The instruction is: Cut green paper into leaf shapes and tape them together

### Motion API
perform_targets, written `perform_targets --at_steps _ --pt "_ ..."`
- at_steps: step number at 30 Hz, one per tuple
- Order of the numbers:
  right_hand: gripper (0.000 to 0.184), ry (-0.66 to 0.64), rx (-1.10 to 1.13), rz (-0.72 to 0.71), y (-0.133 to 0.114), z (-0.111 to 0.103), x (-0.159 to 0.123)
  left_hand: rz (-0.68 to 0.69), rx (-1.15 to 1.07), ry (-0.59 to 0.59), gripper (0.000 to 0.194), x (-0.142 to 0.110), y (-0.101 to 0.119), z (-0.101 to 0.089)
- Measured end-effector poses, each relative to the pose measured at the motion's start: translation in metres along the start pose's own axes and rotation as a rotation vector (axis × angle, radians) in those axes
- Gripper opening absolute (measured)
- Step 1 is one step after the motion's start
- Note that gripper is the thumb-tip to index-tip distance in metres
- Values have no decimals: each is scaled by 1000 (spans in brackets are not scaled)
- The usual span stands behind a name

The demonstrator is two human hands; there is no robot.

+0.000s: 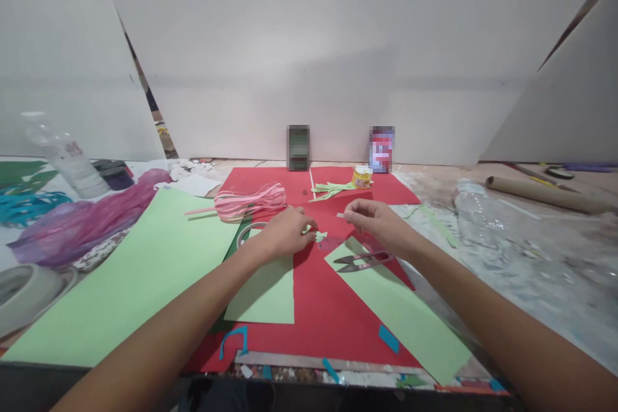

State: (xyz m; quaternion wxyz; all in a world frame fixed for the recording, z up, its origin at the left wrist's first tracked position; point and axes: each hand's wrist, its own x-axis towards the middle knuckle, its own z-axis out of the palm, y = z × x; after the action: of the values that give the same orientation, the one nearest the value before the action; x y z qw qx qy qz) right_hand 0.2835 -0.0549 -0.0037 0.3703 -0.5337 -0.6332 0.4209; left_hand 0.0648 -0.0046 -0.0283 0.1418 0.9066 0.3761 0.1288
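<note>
My left hand (292,230) rests low over the red paper (318,296), its fingers curled on a small cut piece of light green paper (320,236). Between thumb and fingertips my right hand (374,215) pinches a small pale strip (340,215); whether it is paper or tape I cannot tell. Below that hand, thread snips (360,262) lie on a light green paper strip (410,315). Another light green sheet (270,290) is under my left forearm, beside a tape roll (248,232) partly hidden by the wrist.
Pink paper strips (255,201), green paper cuttings (332,189) and a small yellow tub (362,177) lie farther back. Two phones, one dark (298,148) and one lit (382,149), lean against a white board (338,64). Plastic bottles stand left (67,154) and lie right (476,209).
</note>
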Motion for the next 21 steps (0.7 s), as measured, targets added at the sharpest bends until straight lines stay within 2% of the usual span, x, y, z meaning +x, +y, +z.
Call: perform_targets --at_steps 4,9,13,16,21 --pt "29 -9 3 -48 6 11 -2 -34 -73 30 24 5 -1 12" --pt "27 -22 66 -105 19 24 0 -79 -174 56 18 5 -2 18" --pt "23 3 51 -131 24 32 0 -117 -244 151 18 0 3 14" --pt "22 16 34 -98 23 38 -4 -121 -318 194 19 -7 10 8" --pt "18 28 -27 -138 19 43 -10 -137 -639 188 20 -14 19 4"
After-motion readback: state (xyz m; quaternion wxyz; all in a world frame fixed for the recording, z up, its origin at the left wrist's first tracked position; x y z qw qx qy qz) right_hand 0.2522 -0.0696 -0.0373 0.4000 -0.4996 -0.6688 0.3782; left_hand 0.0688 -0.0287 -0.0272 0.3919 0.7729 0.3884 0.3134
